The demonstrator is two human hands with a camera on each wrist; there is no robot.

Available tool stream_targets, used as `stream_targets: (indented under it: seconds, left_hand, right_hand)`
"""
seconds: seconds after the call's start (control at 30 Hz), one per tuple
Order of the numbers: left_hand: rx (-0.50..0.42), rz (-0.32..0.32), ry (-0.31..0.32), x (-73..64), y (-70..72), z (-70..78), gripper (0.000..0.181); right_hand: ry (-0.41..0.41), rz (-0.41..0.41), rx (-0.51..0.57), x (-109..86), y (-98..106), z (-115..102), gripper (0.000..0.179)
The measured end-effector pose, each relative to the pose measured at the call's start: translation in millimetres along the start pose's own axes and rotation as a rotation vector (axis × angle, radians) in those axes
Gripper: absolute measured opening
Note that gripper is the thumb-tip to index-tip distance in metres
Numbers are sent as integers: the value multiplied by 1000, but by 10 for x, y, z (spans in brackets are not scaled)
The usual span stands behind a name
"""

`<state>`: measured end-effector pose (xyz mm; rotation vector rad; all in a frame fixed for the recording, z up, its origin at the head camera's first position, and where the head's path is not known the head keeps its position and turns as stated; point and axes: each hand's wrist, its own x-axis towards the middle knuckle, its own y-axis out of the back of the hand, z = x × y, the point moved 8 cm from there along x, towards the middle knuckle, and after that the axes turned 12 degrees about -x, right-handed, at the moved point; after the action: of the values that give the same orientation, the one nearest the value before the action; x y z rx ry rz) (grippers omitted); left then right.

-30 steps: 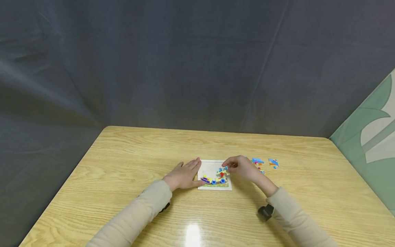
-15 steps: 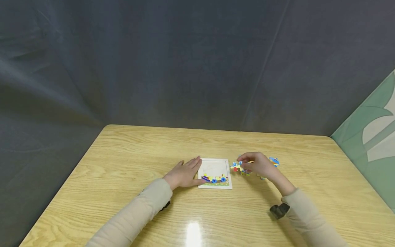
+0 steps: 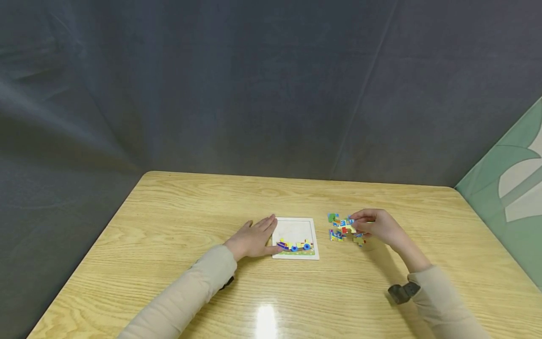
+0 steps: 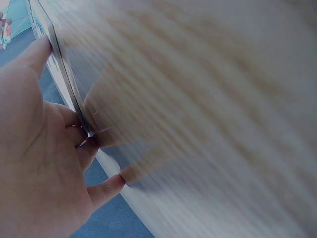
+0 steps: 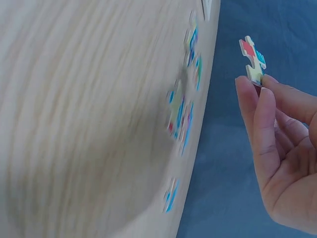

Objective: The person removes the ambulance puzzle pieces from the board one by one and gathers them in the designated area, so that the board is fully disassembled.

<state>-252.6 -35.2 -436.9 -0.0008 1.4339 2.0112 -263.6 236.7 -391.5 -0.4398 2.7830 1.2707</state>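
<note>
My right hand [image 3: 378,228] pinches a puzzle piece [image 5: 253,59], cream with red and blue patches, between thumb and fingertips. In the right wrist view the piece is raised off the table. My left hand [image 3: 253,239] rests along the left edge of a white puzzle board [image 3: 294,228], fingers spread and thumb over its lower left corner. Along the board's bottom lies a fitted strip of picture [image 3: 300,247] with blue wheels and green ground; above it the board is bare white. Loose puzzle pieces lie beneath and beside the right hand, among them a green-cornered piece [image 3: 333,217].
Several loose pieces lie right of the board, including a blue and yellow one [image 3: 336,235] and a greenish one [image 3: 359,240]. The wooden table [image 3: 203,202] reaches back to a dark curtain [image 3: 254,94]. A patterned green panel [image 3: 516,188] stands at the right.
My right hand has carried the piece from above the board rightward, until it is over the loose pieces. The left hand has stayed on the board's left edge.
</note>
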Motion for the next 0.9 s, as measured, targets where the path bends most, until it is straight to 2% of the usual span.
stream_targets:
  seconds: [0.13, 0.33, 0.7, 0.9]
  left_hand:
    - [7, 2, -1, 6, -3, -4, 82]
    - [17, 5, -2, 19, -15, -12, 83]
    - [9, 0, 5, 13, -23, -14, 84]
    - [0, 2, 4, 16, -22, -15, 83]
  right_hand:
    - [-18, 1, 9, -32, 59, 145, 33]
    - [-45, 15, -35, -73, 139, 330, 35]
    - [-86, -42, -24, -148, 203, 608, 36]
    - [-102, -65, -16, -179, 228, 676, 36]
